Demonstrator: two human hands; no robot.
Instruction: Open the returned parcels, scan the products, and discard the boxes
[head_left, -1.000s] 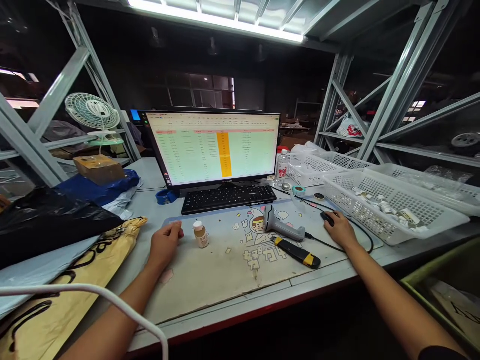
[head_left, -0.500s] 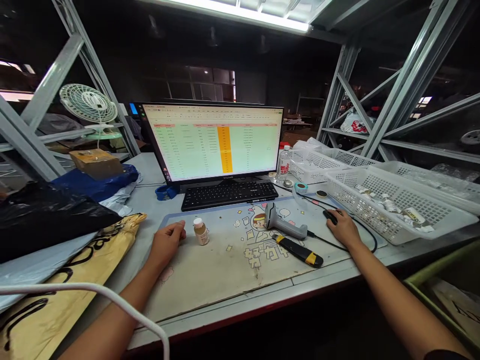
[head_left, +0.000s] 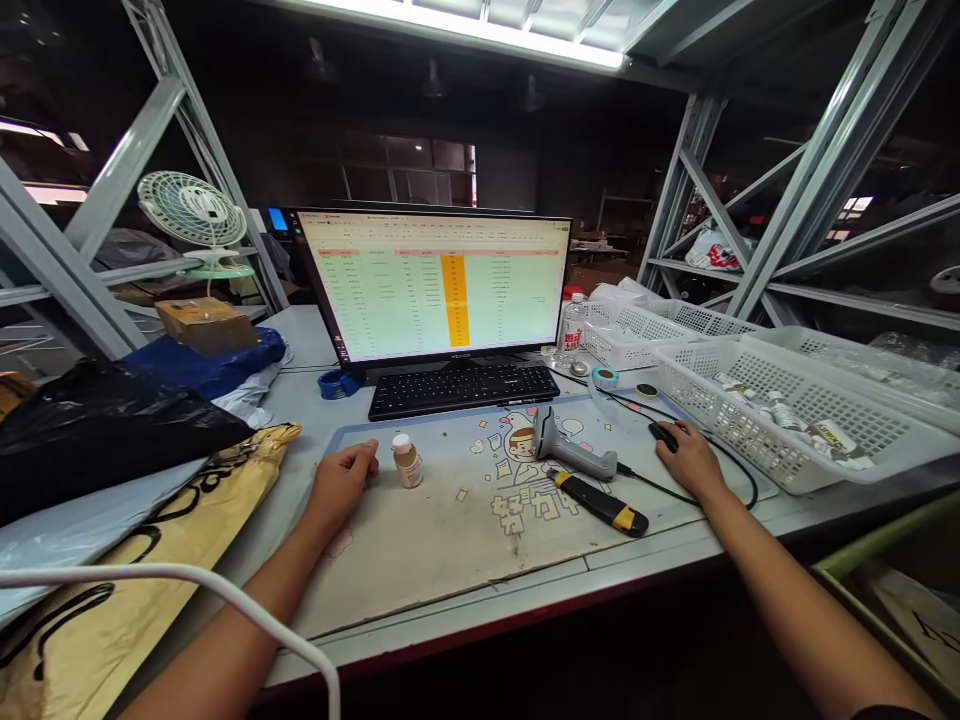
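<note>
My right hand (head_left: 688,458) rests over a black computer mouse (head_left: 663,436) at the right end of the desk mat (head_left: 442,545). On the mat's left side lies my left hand (head_left: 346,482), its fingers curled in, with no object visible in them. Just right of it, apart from the fingers, a small white-capped bottle (head_left: 408,463) with a label stands upright. Between my hands a grey barcode scanner (head_left: 570,448) lies on the mat. A black and yellow utility knife (head_left: 598,503) is in front of the scanner.
A monitor (head_left: 442,290) showing a spreadsheet stands behind a black keyboard (head_left: 465,390). White baskets (head_left: 780,455) line the right, the nearest holding several small bottles. Blue tape (head_left: 339,384) sits left of the keyboard. Bags and a yellow package (head_left: 217,525) cover the left; a white cable (head_left: 247,610) crosses in front.
The view has shifted slightly, moving the scene a little to the right in the picture. Both hands and the bottle keep their places on the desk.
</note>
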